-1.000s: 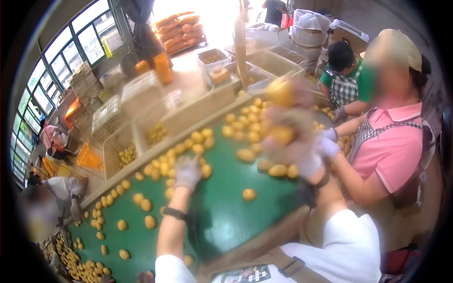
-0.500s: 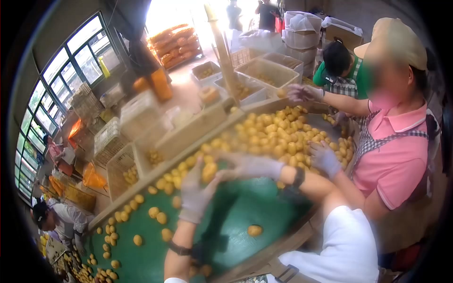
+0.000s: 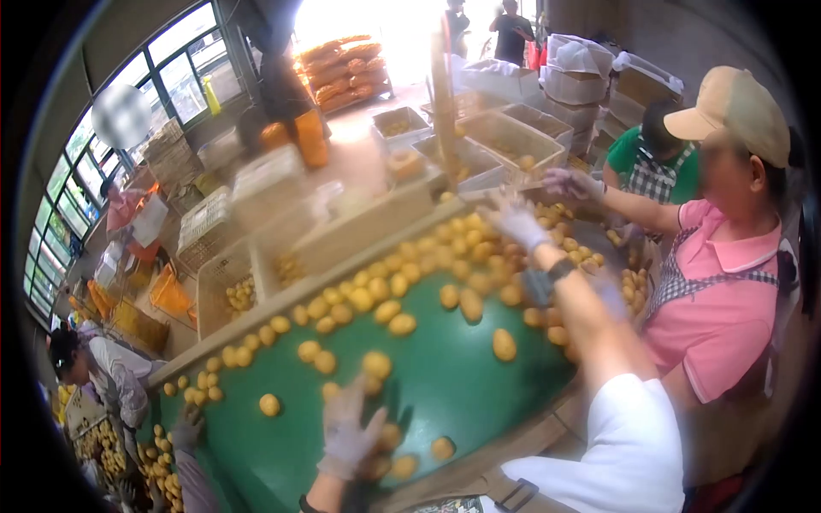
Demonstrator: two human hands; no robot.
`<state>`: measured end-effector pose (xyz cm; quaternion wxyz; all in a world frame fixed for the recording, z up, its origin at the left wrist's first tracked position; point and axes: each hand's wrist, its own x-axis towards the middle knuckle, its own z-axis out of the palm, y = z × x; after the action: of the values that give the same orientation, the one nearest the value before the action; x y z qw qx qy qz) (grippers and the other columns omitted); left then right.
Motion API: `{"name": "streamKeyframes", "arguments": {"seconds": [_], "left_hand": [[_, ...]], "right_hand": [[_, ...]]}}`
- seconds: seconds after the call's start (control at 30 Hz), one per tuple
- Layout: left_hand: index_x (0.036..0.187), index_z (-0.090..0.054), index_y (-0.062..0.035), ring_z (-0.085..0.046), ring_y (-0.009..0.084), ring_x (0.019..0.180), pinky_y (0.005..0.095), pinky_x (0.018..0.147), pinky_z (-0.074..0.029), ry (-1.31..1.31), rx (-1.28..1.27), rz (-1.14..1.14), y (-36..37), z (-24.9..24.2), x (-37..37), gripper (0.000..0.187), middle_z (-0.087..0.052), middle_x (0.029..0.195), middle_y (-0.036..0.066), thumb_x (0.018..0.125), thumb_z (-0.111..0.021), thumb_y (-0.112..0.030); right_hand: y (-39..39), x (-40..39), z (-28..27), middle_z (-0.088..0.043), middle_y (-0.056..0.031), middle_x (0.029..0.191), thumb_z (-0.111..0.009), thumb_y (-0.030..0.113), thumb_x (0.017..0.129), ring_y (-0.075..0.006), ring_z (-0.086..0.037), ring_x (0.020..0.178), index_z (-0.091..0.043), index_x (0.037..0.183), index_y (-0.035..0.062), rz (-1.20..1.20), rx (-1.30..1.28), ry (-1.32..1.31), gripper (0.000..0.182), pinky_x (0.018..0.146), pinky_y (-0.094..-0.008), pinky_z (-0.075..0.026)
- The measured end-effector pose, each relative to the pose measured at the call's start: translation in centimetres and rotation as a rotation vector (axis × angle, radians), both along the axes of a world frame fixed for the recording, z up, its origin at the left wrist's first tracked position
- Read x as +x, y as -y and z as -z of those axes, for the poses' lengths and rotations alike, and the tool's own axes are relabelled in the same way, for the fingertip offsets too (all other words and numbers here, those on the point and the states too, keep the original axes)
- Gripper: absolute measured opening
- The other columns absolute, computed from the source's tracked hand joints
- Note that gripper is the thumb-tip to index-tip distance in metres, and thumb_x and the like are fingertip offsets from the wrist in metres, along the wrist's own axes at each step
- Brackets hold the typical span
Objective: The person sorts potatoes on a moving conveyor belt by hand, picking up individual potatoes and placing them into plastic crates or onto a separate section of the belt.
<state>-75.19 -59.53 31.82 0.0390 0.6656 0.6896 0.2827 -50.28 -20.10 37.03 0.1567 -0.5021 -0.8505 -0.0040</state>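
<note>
Yellow potatoes [image 3: 505, 344] lie scattered over a green sorting belt [image 3: 256, 453], with a dense pile toward the far right. My left hand [image 3: 349, 432], in a pale glove, is above the near part of the belt. Its fingers are spread, with several potatoes close beside it and no grip on any that I can see. My right hand [image 3: 517, 221], gloved too, reaches across to the far edge of the pile. Its fingers are apart and blurred a little; nothing shows in them.
A co-worker in a pink shirt [image 3: 718, 316] stands at the right, one gloved hand [image 3: 571, 184] near mine. Another person [image 3: 111, 368] leans over the belt at far left. Beyond the wooden rim [image 3: 282, 299] stand plastic crates [image 3: 505, 141] holding potatoes.
My hands have parted from around a potato near the middle. The left has come down and nearer; the right has gone farther away and to the right. Potatoes have shifted on the belt.
</note>
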Motion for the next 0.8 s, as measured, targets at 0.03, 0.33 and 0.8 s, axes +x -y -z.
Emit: {"name": "streamKeyframes", "arguments": {"seconds": [0.03,0.33,0.8], "left_hand": [[0.144,-0.051,-0.0004,-0.059,0.0384,0.116,0.0466,0.101,-0.046,0.011,-0.057,-0.035,2.0,0.9,-0.1,0.073,-0.063,0.128,0.021,0.080,-0.076,-0.023],[0.142,-0.054,-0.0051,-0.056,0.0392,0.122,0.0477,0.106,-0.042,0.046,-0.221,-0.345,17.8,3.9,-3.5,0.067,-0.061,0.134,0.020,0.081,-0.076,-0.022],[0.126,-0.064,-0.0011,-0.057,0.0432,0.111,0.0523,0.103,-0.043,0.007,-0.185,-0.726,33.8,3.3,-11.4,0.044,-0.065,0.120,0.022,0.085,-0.067,-0.017]], "right_hand": [[1.2,-1.0,4.5,-0.036,-0.0244,0.155,-0.055,0.049,0.097,-0.0457,-0.038,0.141,-0.050,0.144,0.0104,0.126,-0.082,-0.059,0.061,0.113,-0.0587,-0.032],[11.5,-12.8,5.4,-0.062,-0.0220,0.130,-0.056,0.041,0.095,-0.0398,-0.056,0.122,-0.061,0.130,0.0075,-0.483,-0.349,-0.250,0.048,0.103,-0.0479,-0.045],[34.7,-24.7,6.8,-0.060,-0.0182,0.132,-0.060,0.044,0.095,-0.0405,-0.049,0.131,-0.065,0.128,0.0097,-1.465,-0.593,0.324,0.048,0.122,-0.0620,-0.015]]}}
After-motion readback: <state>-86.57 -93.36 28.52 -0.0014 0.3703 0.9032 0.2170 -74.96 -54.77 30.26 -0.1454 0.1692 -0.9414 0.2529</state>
